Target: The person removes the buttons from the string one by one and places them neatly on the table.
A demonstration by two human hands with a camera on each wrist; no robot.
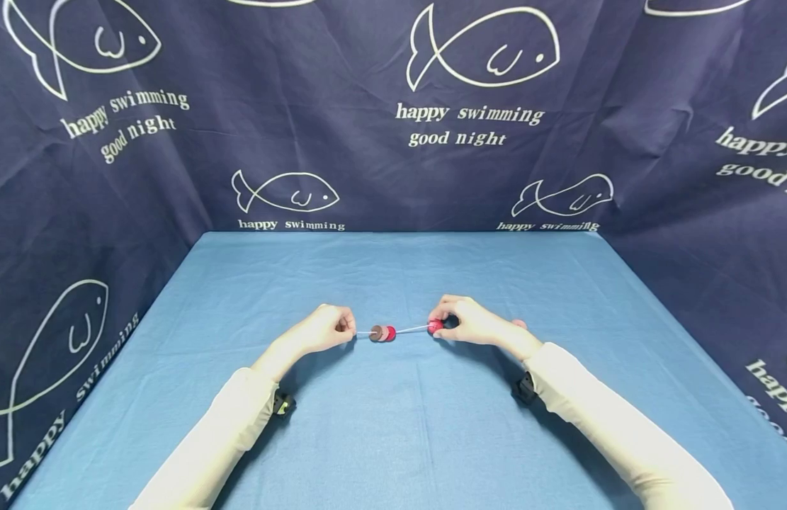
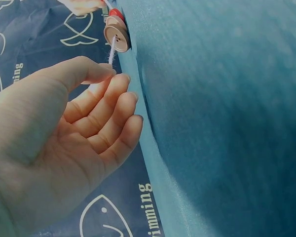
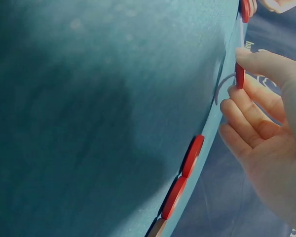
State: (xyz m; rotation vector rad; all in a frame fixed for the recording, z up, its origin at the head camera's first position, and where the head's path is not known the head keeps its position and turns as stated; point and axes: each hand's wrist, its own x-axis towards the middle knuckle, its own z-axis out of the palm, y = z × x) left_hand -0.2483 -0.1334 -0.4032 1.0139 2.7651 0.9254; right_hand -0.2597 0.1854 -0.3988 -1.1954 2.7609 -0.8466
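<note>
My left hand (image 1: 326,329) pinches a thin white string (image 1: 409,330) between thumb and index finger, its other fingers loosely curled in the left wrist view. Threaded along the string, between the hands, are a brown button (image 2: 117,38), a pinkish button (image 1: 384,333) and a red button (image 1: 391,333), sitting face to face. My right hand (image 1: 474,322) pinches another red button (image 3: 240,75) by its edges. From this held button a short string end (image 3: 221,88) curves out, while the taut string leads toward the left hand. Its holes are not visible.
Along the blue cloth-covered table (image 1: 367,439), near the right hand, lie a loose red button (image 3: 193,156), a second red button (image 3: 174,197) and part of a brownish button (image 3: 158,228). A dark fish-print curtain (image 1: 367,106) stands behind and at both sides.
</note>
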